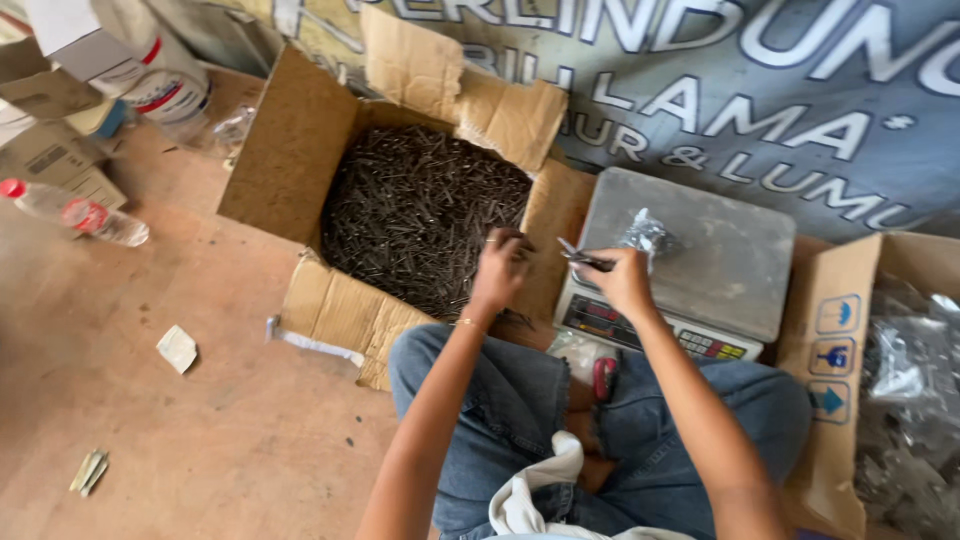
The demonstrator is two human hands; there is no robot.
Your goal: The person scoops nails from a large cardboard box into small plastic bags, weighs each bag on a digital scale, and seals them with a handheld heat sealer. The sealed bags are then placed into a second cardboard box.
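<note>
Nearest to the camera are the person's crossed legs in blue jeans (520, 410), with a white cloth (535, 495) lying on the lap. Beyond the knees, the left hand (500, 268) reaches over the edge of an open cardboard box (300, 150); its fingers are curled down among the dark nails (420, 205) that fill this box, but I cannot tell if they already grasp some. The right hand (622, 280) is just beside it, at the near edge of a grey digital scale (700, 260), and its fingers are pinched on a small bunch of nails (582, 259) pointing to the left. On the scale's plate lies a small clear plastic bag (648, 235). On the right stands a second cardboard box (835, 370) holding many clear plastic bags (910, 400). Farther to the left, a plastic bottle with a red cap (75, 210) lies on the brown floor (200, 400).
</note>
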